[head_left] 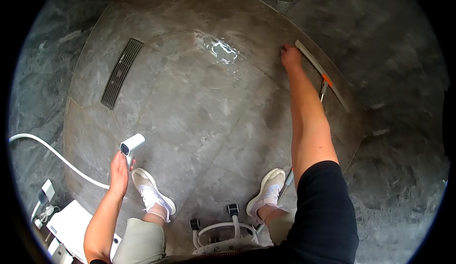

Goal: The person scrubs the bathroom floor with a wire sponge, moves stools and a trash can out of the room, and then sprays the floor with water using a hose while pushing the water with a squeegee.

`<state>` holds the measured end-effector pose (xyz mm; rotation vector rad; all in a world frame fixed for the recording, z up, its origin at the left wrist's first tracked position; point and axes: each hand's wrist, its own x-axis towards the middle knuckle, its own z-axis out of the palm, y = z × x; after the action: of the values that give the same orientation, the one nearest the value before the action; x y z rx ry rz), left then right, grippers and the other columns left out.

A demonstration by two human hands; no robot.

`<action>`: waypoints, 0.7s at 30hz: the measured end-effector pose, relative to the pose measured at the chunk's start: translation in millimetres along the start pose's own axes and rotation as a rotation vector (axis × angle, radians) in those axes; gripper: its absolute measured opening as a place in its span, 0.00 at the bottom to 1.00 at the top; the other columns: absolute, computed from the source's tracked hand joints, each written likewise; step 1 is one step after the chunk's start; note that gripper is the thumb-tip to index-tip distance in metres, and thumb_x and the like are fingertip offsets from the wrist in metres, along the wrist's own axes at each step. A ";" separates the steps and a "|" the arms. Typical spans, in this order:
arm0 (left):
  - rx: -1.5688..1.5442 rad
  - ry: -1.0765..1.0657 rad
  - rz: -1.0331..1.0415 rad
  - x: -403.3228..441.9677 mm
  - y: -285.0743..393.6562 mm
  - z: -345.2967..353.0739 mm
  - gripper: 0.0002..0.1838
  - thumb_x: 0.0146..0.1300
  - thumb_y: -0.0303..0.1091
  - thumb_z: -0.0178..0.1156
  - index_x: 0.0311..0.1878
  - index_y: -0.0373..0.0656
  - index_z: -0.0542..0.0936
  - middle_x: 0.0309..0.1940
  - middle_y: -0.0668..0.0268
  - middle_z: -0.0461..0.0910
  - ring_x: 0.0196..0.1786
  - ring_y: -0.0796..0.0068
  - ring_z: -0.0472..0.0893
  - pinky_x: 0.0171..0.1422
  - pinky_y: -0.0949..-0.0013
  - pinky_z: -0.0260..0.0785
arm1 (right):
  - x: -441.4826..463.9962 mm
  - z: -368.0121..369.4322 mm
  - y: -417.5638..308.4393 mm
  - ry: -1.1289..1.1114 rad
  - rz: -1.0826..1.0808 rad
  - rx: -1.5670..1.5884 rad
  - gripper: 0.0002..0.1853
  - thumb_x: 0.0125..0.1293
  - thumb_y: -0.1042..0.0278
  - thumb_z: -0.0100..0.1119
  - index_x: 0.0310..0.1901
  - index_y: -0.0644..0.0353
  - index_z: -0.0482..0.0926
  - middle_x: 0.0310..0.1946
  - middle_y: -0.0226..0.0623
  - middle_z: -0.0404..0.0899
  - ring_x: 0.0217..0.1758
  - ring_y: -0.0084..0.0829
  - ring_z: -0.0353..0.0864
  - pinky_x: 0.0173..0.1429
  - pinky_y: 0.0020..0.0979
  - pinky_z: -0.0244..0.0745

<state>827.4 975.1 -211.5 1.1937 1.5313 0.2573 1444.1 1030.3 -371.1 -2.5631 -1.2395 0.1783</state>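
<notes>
My left hand [119,176] is wrapped around the grip of a white handheld nozzle [133,144] with a dark oval panel on its end. A white hose [59,157] runs behind that hand toward the left. My right arm stretches forward, and my right hand [290,56] has its fingers curled in, largely hidden by the back of the hand. Right beside it is the end of a floor squeegee [311,59] with an orange joint; whether they touch, I cannot tell. The squeegee's pole passes under my right arm. A shiny puddle [223,51] lies on the grey floor.
A slotted drain grate [122,74] is set into the floor at left. At lower left stands a white box-shaped unit [71,223] with cables and a plug beside it. Between my shoes are the wheeled legs of a white stool [232,216]. Dark marbled walls surround the floor.
</notes>
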 end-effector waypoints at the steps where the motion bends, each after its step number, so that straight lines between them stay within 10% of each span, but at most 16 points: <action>1: -0.001 -0.002 -0.010 -0.4 -0.2 0.5 0.26 0.69 0.54 0.40 0.53 0.41 0.72 0.39 0.70 0.74 0.39 0.81 0.74 0.40 0.76 0.66 | -0.6 4.6 6.9 -0.002 -0.001 0.000 0.11 0.56 0.71 0.55 0.40 0.60 0.80 0.40 0.50 0.77 0.46 0.49 0.76 0.49 0.40 0.72; 16: -0.033 -0.070 -0.074 -6.8 -16.2 -30.3 0.14 0.64 0.31 0.53 0.52 0.41 0.70 0.38 0.74 0.72 0.41 0.83 0.70 0.47 0.76 0.63 | -46.7 31.1 19.1 0.043 0.042 0.103 0.10 0.54 0.69 0.58 0.38 0.57 0.82 0.38 0.46 0.80 0.43 0.46 0.79 0.48 0.40 0.73; 21: -0.093 0.055 -0.038 -1.3 -0.4 -40.3 0.14 0.67 0.34 0.47 0.54 0.41 0.65 0.33 0.68 0.73 0.28 0.81 0.72 0.30 0.77 0.65 | -31.3 29.2 19.3 0.071 -0.239 -0.142 0.11 0.56 0.71 0.52 0.40 0.57 0.81 0.40 0.47 0.78 0.45 0.48 0.76 0.49 0.41 0.72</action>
<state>793.4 991.0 -196.7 1.0911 1.5705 0.3351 1432.2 1000.4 -405.3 -2.4838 -1.5662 -0.0529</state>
